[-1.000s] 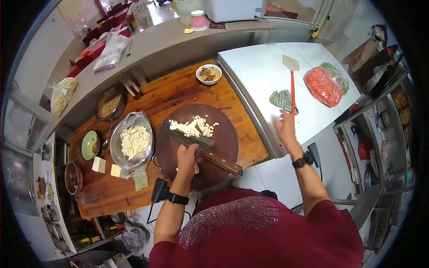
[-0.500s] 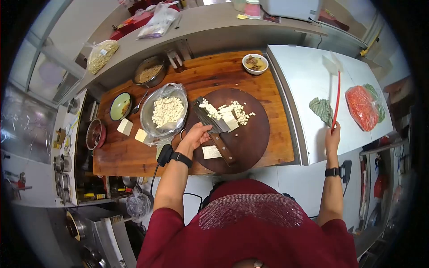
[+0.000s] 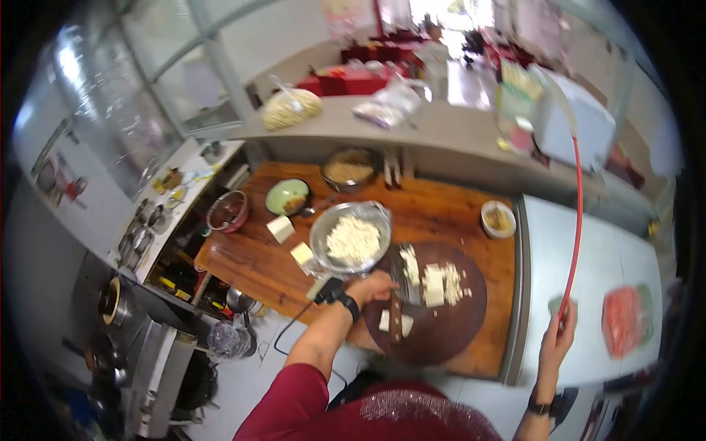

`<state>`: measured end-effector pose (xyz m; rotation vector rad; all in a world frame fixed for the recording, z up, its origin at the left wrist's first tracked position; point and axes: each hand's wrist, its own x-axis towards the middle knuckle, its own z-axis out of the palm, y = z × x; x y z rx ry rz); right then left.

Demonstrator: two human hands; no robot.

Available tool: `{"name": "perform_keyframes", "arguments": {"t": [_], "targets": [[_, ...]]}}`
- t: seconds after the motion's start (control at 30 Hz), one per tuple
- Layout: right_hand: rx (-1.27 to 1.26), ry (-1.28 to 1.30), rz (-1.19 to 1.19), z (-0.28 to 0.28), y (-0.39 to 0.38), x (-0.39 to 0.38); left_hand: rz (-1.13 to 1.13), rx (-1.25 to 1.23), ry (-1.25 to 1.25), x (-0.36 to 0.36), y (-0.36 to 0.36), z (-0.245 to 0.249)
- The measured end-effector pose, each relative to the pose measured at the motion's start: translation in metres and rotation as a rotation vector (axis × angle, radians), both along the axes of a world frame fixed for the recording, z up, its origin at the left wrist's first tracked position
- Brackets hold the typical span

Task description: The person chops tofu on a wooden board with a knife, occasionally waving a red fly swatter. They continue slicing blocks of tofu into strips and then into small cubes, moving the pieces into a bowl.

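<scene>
My left hand (image 3: 375, 287) is closed on a cleaver (image 3: 396, 317) where the wooden handle meets the blade. The cleaver lies over a round dark chopping board (image 3: 467, 323), with white diced bits stuck along its blade. Beside the blade are a block of tofu (image 3: 434, 285) and small tofu cubes (image 3: 457, 287); another piece (image 3: 403, 323) lies partly under the handle. Away to the right, my right hand (image 3: 557, 334) grips the thin red handle of a fly swatter (image 3: 576, 213), held upright, its pale head blurred. A lined metal bowl (image 3: 316, 239) of white cubes stands left of the board.
Two tofu blocks (image 3: 280, 228) sit on the wooden table (image 3: 250, 253), near a green bowl (image 3: 278, 197) and a red bowl (image 3: 228, 212). A small white bowl (image 3: 498, 219) stands at the right. Bagged red food (image 3: 622, 320) lies on the white surface (image 3: 548, 257). A counter (image 3: 456, 132) runs behind.
The fly swatter has been raised from over the white surface to in front of the far counter. The view has tilted up. My left hand stays on the cleaver.
</scene>
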<state>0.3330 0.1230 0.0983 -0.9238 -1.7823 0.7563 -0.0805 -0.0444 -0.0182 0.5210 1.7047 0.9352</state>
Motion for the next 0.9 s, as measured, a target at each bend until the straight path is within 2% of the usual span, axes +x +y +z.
{"name": "perform_keyframes", "arguments": {"t": [0.03, 0.1, 0.13, 0.17, 0.2, 0.27, 0.3, 0.37, 0.43, 0.47, 0.5, 0.53, 0.57, 0.6, 0.67, 0.73, 0.8, 0.9], "targets": [[-0.064, 0.016, 0.012, 0.006, -0.005, -0.01, 0.05, 0.02, -0.033, -0.007, 0.001, -0.024], [-0.144, 0.127, 0.104, 0.023, -0.017, -0.038, 0.147, 0.057, 0.044, 0.007, -0.003, -0.008], [-0.051, 0.165, 0.121, 0.036, -0.028, -0.058, 0.106, 0.044, 0.173, 0.009, -0.003, -0.006], [-0.132, 0.25, 0.161, 0.048, -0.041, -0.076, 0.064, 0.026, 0.298, 0.01, -0.004, -0.005], [-0.171, 0.307, 0.218, 0.055, -0.049, -0.09, 0.081, 0.029, 0.302, 0.013, -0.006, -0.003], [-0.208, 0.362, 0.287, 0.068, -0.069, -0.12, -0.084, 0.086, 0.824, 0.018, -0.01, 0.0], [-0.217, 0.378, 0.314, 0.076, -0.081, -0.135, -0.07, 0.09, 0.823, 0.018, -0.012, -0.005], [-0.211, 0.387, 0.345, 0.088, -0.105, -0.163, -0.074, 0.226, 0.655, 0.02, -0.017, -0.017], [-0.257, 0.477, 0.446, 0.095, -0.127, -0.197, 0.038, 0.305, 0.616, 0.028, -0.032, -0.011], [-0.228, 0.497, 0.465, 0.091, -0.133, -0.217, 0.157, 0.447, 0.675, 0.031, -0.04, -0.02], [-0.214, 0.504, 0.467, 0.091, -0.144, -0.239, 0.101, 0.471, 0.542, 0.027, -0.053, -0.012], [-0.231, 0.49, 0.495, 0.092, -0.156, -0.261, 0.047, 0.431, 0.521, 0.031, -0.079, 0.015], [-0.253, 0.473, 0.518, 0.095, -0.17, -0.28, -0.03, 0.519, 0.521, 0.029, -0.103, 0.01], [-0.322, 0.557, 0.6, 0.103, -0.194, -0.304, 0.018, 0.774, 0.38, 0.034, -0.134, 0.002], [-0.425, 0.587, 0.624, 0.112, -0.235, -0.355, -0.192, 0.704, 0.301, 0.021, -0.211, 0.056], [-0.506, 0.575, 0.738, 0.107, -0.259, -0.403, -0.186, 0.635, 0.307, -0.007, -0.284, 0.072], [-0.58, 0.559, 0.819, 0.106, -0.282, -0.443, 0.087, 0.509, 0.183, -0.038, -0.358, 0.085], [-0.613, 0.695, 0.795, 0.121, -0.307, -0.509, 0.619, 0.556, 0.216, -0.067, -0.451, 0.086]]}}
